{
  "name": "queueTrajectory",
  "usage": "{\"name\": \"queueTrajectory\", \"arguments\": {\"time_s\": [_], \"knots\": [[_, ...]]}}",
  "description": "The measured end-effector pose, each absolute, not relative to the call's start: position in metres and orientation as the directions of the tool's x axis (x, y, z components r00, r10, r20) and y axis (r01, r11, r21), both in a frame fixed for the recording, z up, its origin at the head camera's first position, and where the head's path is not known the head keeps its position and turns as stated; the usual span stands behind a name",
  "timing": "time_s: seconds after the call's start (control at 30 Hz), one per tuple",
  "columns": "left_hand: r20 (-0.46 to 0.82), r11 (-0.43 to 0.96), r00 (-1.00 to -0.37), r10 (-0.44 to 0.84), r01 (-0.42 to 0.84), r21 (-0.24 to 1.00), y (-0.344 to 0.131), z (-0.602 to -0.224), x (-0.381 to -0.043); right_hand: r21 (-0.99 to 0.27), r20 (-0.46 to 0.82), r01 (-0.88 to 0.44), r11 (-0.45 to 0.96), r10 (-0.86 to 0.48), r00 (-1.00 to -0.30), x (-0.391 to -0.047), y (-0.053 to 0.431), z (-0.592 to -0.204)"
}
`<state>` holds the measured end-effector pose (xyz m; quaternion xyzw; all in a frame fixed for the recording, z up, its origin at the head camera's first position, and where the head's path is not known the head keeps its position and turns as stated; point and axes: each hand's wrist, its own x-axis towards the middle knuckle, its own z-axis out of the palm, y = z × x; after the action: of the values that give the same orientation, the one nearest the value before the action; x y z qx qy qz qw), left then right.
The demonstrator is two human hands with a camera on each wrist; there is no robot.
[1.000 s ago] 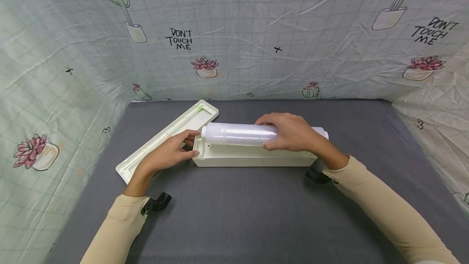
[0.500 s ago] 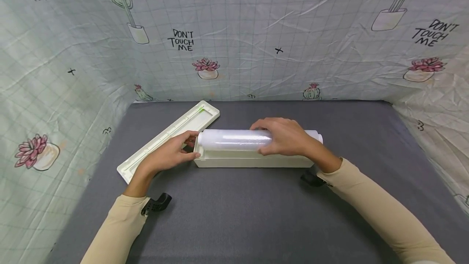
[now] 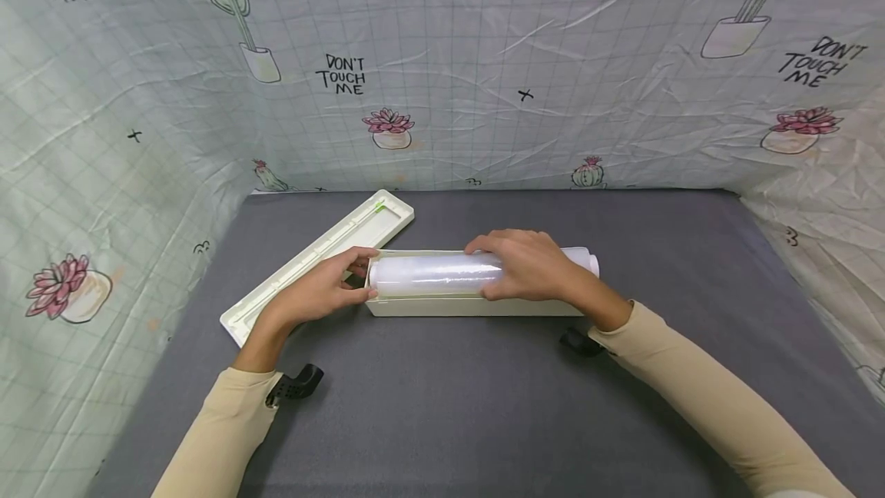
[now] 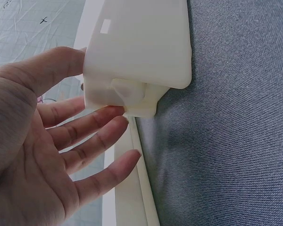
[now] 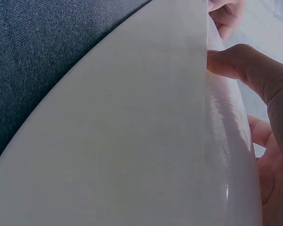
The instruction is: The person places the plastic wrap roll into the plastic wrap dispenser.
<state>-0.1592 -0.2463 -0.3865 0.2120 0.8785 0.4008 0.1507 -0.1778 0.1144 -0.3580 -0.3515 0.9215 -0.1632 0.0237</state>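
My right hand grips a roll of clear plastic wrap from above, thumb on the near side and fingers over the far side. The roll lies along a long off-white box. Its left end sits down inside, while its right end still shows above the rim. My left hand holds the box's left end between thumb and fingers. In the left wrist view, the thumb and fingertips touch the box end. In the right wrist view, the thumb lies at the box's upper edge, against the shiny roll.
A long off-white lid with a small green part lies slantwise behind the left hand, inner side up. Dark grey cloth covers the table. A printed curtain hangs behind and at both sides.
My right hand has lowered the plastic wrap roll into the box and shifted it slightly left and nearer. The left hand stays on the box's end.
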Motion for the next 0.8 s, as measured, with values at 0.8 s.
{"name": "queueTrajectory", "arguments": {"time_s": [0.8], "knots": [[-0.099, 0.594, -0.869, 0.485, 0.245, 0.766, -0.2424, -0.3807, -0.1572, -0.317, 0.053, -0.661, 0.68, -0.683, -0.728, -0.1842, 0.1139, -0.3602]]}}
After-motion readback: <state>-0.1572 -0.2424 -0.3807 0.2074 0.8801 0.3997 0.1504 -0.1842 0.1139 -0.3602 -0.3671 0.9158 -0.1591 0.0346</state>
